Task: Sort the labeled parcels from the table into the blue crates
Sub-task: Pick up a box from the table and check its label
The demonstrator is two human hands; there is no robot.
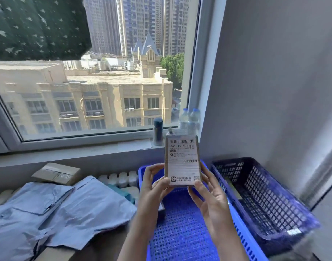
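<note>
Both forearms reach up from the bottom edge; left hand [155,182] and right hand [211,193] hold a small labeled box [182,160] upright between them, label toward the camera, above the near blue crate [182,228]. Left thumb and fingers curl round its lower left edge; right fingers lie fairly straight along its right side and bottom corner. Second, darker blue crate [263,196] sits to the right; grey mailer bags [63,210] and a cardboard box [56,173] lie left.

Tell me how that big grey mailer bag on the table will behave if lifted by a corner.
The grey mailer bag looks floppy: its film is creased, so it would probably sag. It lies nearly flat, hinting at light contents. Smooth plastic may slip.
</note>
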